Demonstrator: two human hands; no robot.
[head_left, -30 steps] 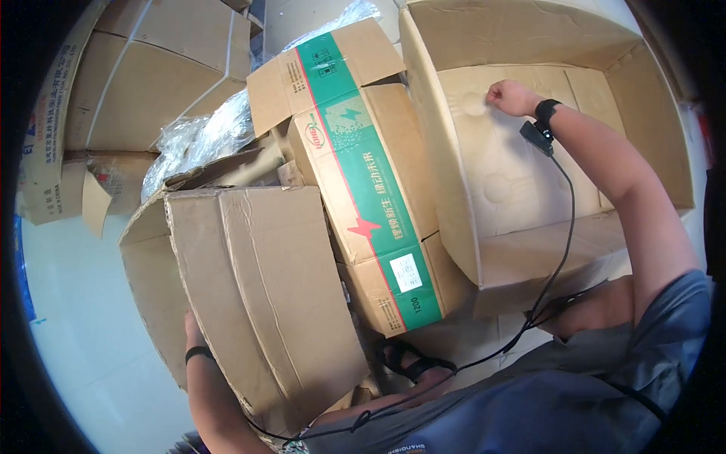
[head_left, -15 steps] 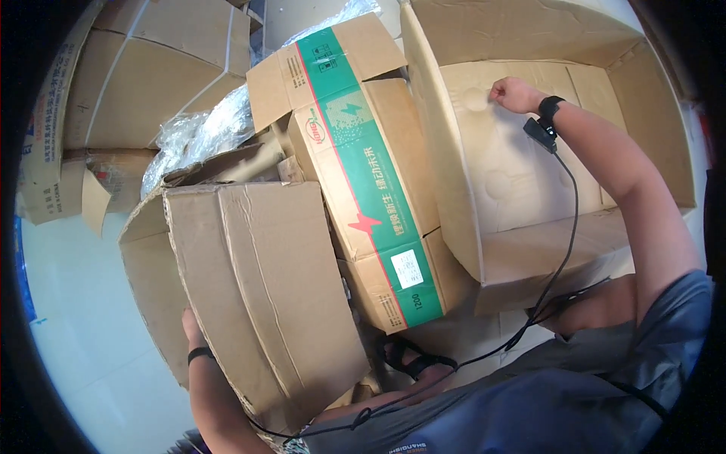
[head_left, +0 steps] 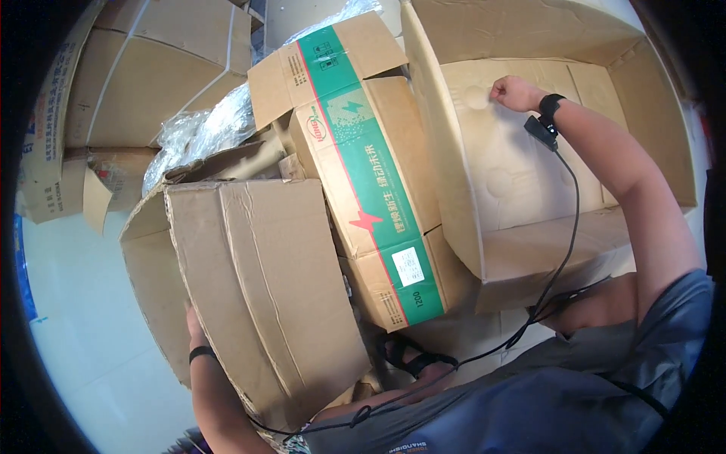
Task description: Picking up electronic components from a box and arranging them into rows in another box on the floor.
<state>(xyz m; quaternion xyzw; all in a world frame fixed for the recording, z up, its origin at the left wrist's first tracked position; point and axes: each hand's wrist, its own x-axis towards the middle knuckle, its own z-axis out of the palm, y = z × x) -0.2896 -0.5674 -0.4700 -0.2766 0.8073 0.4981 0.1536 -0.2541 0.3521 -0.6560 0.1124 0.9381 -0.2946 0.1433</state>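
Observation:
My left hand (head_left: 195, 327) reaches past the ragged edge of a worn brown carton (head_left: 272, 280) at its open left side. The carton's flap hides part of the hand, so the fingers cannot be made out. Over the pale inside of a large open carton (head_left: 522, 197) on the right, my right hand (head_left: 516, 93) is closed with its fingers curled, and nothing shows in it. Between the two lies a long carton with a green band (head_left: 378, 178), its far flaps folded out.
Crumpled clear plastic wrap (head_left: 219, 125) lies behind the worn carton. Big strapped cartons (head_left: 166, 68) stand at the far left. A black cable (head_left: 571, 227) runs from my right wrist across my lap. My sandalled foot (head_left: 416, 359) is below the green-banded carton.
My left hand has shifted very slightly up along the worn carton's edge. My right hand and the cartons stay nearly where they were.

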